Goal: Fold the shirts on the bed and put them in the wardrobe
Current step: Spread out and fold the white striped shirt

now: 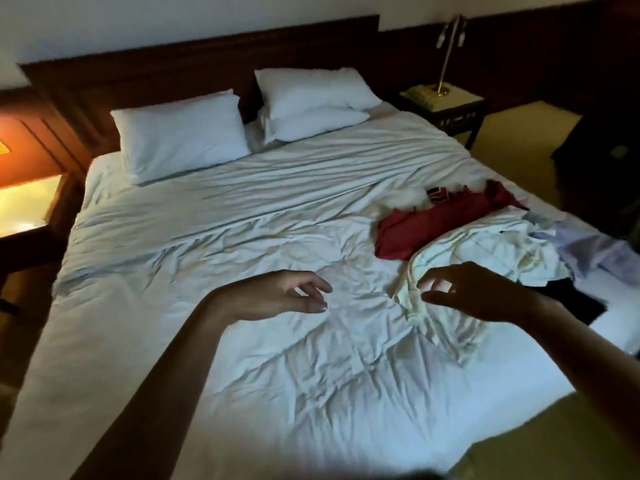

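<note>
Several crumpled shirts lie in a heap on the right side of the bed (pixel 214 265). A pale cream shirt (pixel 481 251) is nearest, a red shirt (pixel 440 223) lies behind it, a lilac shirt (pixel 595 251) is at the far right and a black garment (pixel 568 296) is by my right wrist. My right hand (pixel 481 292) hovers over the cream shirt's near edge with fingers curled and apart, holding nothing. My left hand (pixel 277 296) floats over bare sheet to the left of the heap, fingers spread, empty.
Three white pillows (pixel 180 136) rest against a dark wooden headboard (pixel 194 64). A nightstand with a brass lamp (pixel 446 57) stands at the back right, and a lit nightstand (pixel 27 202) at the left. Floor shows beyond the bed's right side and foot.
</note>
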The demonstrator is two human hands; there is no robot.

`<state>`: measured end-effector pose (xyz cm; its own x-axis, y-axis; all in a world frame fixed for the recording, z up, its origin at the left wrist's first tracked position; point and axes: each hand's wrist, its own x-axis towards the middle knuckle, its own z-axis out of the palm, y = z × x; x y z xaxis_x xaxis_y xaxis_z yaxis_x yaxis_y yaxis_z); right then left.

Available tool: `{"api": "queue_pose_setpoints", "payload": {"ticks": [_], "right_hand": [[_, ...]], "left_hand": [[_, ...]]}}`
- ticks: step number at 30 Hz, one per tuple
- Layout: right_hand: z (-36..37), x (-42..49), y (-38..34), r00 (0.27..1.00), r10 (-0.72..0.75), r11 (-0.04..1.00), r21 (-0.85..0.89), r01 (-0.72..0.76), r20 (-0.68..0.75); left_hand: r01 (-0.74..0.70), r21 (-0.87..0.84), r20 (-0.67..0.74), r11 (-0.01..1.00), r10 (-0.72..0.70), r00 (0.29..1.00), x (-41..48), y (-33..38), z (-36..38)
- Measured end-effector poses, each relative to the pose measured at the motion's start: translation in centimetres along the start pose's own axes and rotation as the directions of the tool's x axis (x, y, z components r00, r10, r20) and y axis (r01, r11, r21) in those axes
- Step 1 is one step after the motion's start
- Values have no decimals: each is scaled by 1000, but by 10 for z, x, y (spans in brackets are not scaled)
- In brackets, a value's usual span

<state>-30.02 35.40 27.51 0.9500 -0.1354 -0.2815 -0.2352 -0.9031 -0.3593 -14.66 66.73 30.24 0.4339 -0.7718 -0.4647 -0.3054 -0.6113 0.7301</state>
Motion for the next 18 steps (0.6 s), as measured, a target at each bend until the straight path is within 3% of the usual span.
{"api": "queue_pose_setpoints", "payload": {"ticks": [8,11,18], "right_hand": [[-52,130,355,993,112,993,-27,-112,-25],[-49,180,456,987,159,983,-92,-160,-19],[6,283,553,975,14,978,-201,-59,-221]], "left_hand": [[64,-31,82,997,-62,995,369,122,60],[87,-88,95,992,-79,992,503,152,94],[231,24,-143,973,-225,964,698,121,169]]}}
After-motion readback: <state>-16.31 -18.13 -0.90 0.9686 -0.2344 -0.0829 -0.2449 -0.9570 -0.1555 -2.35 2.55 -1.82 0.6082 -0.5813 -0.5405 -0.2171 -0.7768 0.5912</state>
